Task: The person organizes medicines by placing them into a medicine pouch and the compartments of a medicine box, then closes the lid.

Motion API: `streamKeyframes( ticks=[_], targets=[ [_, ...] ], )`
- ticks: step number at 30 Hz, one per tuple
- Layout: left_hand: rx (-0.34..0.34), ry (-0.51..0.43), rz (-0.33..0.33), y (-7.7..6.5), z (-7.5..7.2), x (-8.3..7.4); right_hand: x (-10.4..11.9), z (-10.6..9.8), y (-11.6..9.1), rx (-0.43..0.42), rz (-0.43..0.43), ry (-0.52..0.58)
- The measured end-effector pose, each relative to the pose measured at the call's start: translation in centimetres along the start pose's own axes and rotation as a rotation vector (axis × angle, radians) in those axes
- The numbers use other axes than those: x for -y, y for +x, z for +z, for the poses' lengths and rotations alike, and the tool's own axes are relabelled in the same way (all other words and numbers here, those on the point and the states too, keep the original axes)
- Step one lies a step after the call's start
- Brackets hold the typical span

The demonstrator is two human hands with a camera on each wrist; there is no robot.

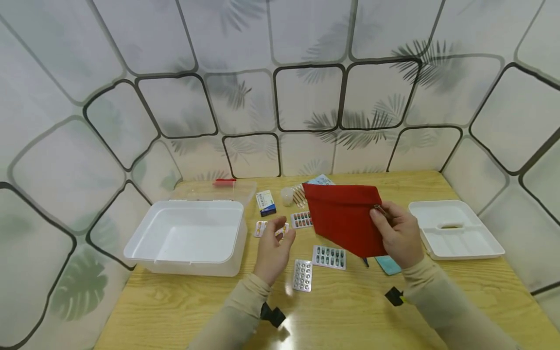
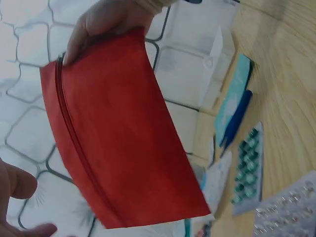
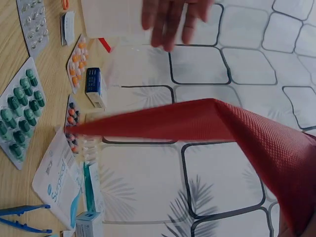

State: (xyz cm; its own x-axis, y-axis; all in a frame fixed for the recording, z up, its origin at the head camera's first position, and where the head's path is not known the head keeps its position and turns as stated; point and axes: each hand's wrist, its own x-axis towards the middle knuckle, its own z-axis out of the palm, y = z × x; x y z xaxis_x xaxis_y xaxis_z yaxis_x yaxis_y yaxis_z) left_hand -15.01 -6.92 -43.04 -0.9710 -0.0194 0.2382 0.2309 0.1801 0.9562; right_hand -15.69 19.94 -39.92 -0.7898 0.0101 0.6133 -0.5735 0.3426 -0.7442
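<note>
My right hand (image 1: 395, 236) grips a red zippered pouch (image 1: 345, 218) by its right end near the zip pull, holding it up above the table. The pouch hangs flat, and its zip runs along one long edge in the left wrist view. My left hand (image 1: 274, 250) hovers left of the pouch, holding nothing, its fingers loosely bent and apart from the cloth. Beneath that hand lies a blister pack of orange and yellow capsules (image 1: 260, 228), partly hidden by the fingers. A green capsule blister pack (image 1: 329, 257) and a silver blister pack (image 1: 302, 275) lie nearer me.
A white plastic box (image 1: 188, 233) stands open at left, its clear lid (image 1: 245, 191) folded behind. At right sits a white tray (image 1: 455, 228) with a handle. Behind are a medicine box (image 1: 266, 202), cotton swabs (image 1: 299, 195) and a red capsule pack (image 1: 301, 219). Blue tweezers (image 3: 24, 210) lie beside a surgical packet (image 3: 58, 180).
</note>
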Motion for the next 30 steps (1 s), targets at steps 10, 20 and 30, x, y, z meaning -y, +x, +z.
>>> streamKeyframes(
  ticks=[10, 20, 30],
  targets=[
    [0.231, -0.074, 0.221, -0.4, 3.2, -4.5, 0.4, 2.5, 0.0, -0.034, -0.214, -0.078],
    [0.129, -0.039, 0.345, -0.6, 5.8, -5.8, 1.0, 4.5, -0.4, -0.005, -0.535, -0.22],
    [-0.004, 0.126, 0.44, -0.8, 5.8, -4.9, 1.6, 4.7, -1.1, 0.151, -0.545, -0.138]
  ],
)
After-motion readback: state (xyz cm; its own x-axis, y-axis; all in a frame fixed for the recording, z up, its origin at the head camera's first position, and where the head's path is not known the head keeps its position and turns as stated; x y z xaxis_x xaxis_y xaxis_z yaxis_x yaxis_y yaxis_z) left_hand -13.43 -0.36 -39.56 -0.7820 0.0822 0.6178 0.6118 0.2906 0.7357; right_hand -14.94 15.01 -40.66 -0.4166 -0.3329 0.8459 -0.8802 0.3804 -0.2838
